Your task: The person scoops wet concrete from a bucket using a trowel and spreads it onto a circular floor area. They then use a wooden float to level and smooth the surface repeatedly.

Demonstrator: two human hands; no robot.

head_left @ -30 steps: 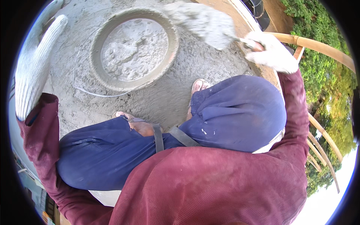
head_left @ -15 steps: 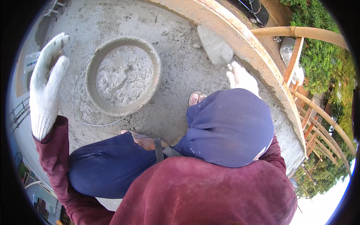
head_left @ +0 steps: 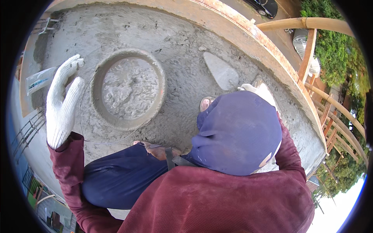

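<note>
My left hand (head_left: 62, 103), in a white knit glove, is raised over the wet cement surface (head_left: 182, 42) at the left, fingers spread and holding nothing. Next to it sits a round pan (head_left: 99, 83) filled with grey mortar. My right hand (head_left: 258, 91), also gloved, is mostly hidden behind my blue-clad right knee; it grips the handle of a trowel (head_left: 220, 71) whose grey blade lies flat on the cement. A sandalled foot (head_left: 206, 103) shows beside the knee.
A rust-coloured curved rim (head_left: 272, 58) bounds the cement at the right. Beyond it stand wooden poles (head_left: 311, 42) and green foliage. A plastic bag (head_left: 39, 79) lies at the left edge. A thin wire (head_left: 108, 142) loops around the pan.
The trowel, loaded and lifted a second ago, has come down flat onto the cement. My left hand has shifted inward toward the pan as the view moved.
</note>
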